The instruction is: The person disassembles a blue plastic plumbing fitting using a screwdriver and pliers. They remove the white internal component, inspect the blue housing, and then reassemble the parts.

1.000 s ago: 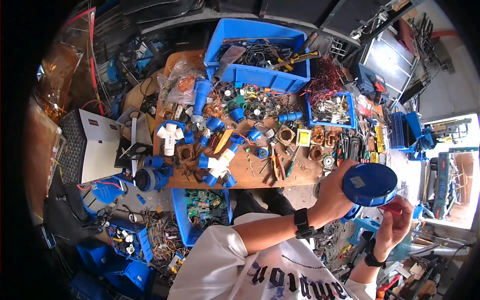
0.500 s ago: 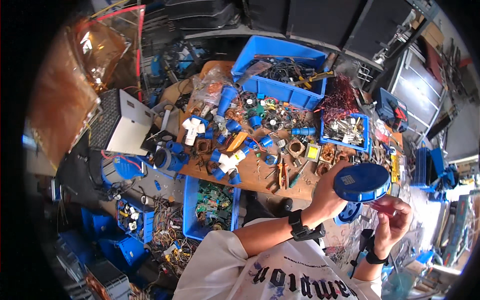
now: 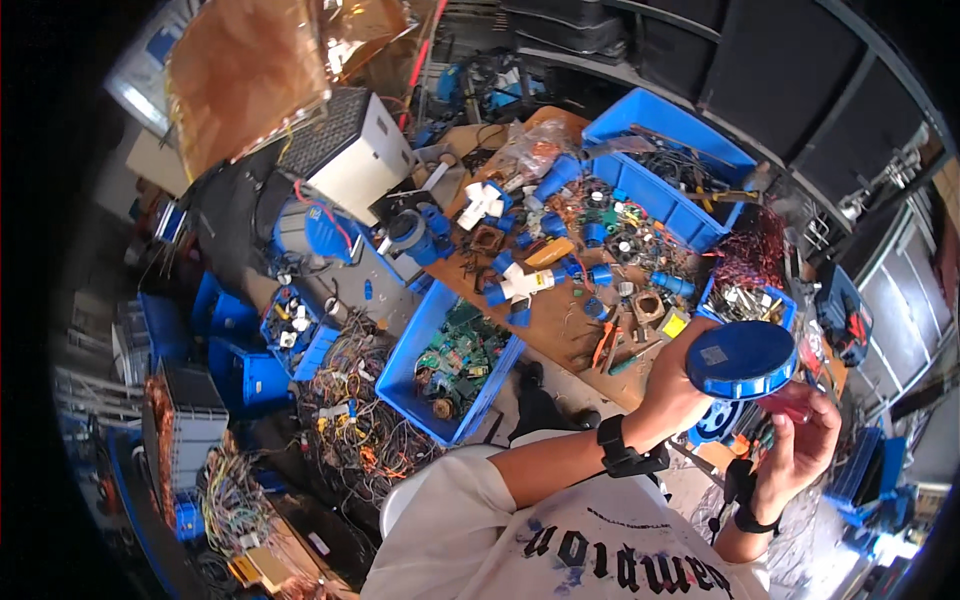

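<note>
My left hand (image 3: 668,392) is closed round a blue round plastic part with a wide flat lid-like disc (image 3: 742,358) facing up. Its fingertips are hidden behind the disc. A second blue piece with holes in it (image 3: 716,420) shows just under the disc; whether the two are joined I cannot tell. At the disc's lower right edge, my right hand (image 3: 805,440) has its fingers curled in on a dark red, shiny piece (image 3: 787,401). Both hands are held up in front of my shirt, over the near right corner of the workbench.
The wooden workbench (image 3: 545,325) carries white-and-blue plug adapters (image 3: 525,283), orange-handled pliers (image 3: 607,342) and loose parts. A blue crate of cables (image 3: 667,190) stands at its back. Below lie a blue bin of circuit boards (image 3: 400,385) and tangled wires (image 3: 365,420).
The view has swung to the left, so the bench and bins sit further right and tilted. My hands keep nearly the same hold on the blue part and the red piece.
</note>
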### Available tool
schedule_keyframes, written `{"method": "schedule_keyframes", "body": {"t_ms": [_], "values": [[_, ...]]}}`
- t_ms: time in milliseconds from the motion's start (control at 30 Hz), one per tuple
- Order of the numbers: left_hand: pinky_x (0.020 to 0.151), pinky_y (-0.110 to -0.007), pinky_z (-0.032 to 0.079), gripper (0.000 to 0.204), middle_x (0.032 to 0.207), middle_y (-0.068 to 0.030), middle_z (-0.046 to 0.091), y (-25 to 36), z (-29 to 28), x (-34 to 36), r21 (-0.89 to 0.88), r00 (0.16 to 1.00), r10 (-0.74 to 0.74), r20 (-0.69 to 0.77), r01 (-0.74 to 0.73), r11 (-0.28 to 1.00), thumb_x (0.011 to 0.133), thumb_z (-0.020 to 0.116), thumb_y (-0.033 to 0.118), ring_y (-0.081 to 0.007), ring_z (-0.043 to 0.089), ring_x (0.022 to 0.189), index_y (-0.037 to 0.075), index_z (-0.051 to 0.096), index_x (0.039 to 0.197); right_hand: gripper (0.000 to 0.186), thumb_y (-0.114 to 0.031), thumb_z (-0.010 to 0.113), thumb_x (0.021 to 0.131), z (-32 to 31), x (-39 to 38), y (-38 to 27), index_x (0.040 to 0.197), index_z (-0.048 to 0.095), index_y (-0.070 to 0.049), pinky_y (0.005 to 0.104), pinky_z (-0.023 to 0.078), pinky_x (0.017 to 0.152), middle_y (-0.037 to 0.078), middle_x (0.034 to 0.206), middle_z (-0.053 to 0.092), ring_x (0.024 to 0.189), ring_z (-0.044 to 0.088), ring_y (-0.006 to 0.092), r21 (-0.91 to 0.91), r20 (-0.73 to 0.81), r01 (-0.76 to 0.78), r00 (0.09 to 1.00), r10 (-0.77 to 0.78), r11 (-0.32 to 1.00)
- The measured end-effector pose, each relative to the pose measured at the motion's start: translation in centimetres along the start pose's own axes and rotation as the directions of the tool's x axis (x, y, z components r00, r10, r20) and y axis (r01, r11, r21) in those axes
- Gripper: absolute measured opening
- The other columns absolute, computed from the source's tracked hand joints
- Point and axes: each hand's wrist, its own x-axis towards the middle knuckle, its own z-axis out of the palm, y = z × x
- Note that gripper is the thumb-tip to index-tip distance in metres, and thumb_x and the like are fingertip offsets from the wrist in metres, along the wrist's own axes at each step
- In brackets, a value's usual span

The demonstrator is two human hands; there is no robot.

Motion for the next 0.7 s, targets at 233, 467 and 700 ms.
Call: {"method": "schedule_keyframes", "body": {"t_ms": [233,467,700], "values": [[0.079,-0.022,0.048,0.03,0.098,-0.002,0.063,-0.8,0.8,-0.5,0.009,0.998,0.027,-0.055,-0.027,1.0,0.082,0.07,-0.005,-0.0057,0.058,0.091,0.001,0.056,0.108,0.041,-0.008,0.066,0.092,-0.8,0.4,-1.1,0.128,0.046,-0.002,0.0371,0.052,0.092,0.018,0.117,0.06,0.106,0.061,0.0232,-0.011,0.086,-0.051,0.995,0.052,0.999],[0.079,-0.022,0.047,0.031,0.097,-0.0019,0.063,-0.4,1.6,-1.1,0.114,0.996,0.079,-0.043,-0.074,0.991,0.081,0.072,-0.003,-0.0057,0.058,0.091,0.001,0.056,0.108,0.045,-0.009,0.078,0.082,-2.1,0.3,-0.1,0.118,0.054,-0.003,0.0327,0.055,0.085,0.013,0.115,0.061,0.099,0.063,0.0191,-0.017,-0.042,-0.031,0.999,0.03,0.999],[0.079,-0.026,0.049,0.029,0.096,-0.0071,0.066,0.5,2.0,-1.2,0.142,0.998,0.06,-0.035,-0.054,0.988,0.082,0.072,0.001,-0.0105,0.061,0.091,0.002,0.057,0.107,0.041,-0.003,0.063,0.092,-2.8,0.0,-1.2,0.13,0.048,-0.002,0.0393,0.052,0.092,0.016,0.113,0.061,0.103,0.061,0.023,0.078,0.202,-0.005,0.979,-0.01,0.997]]}}
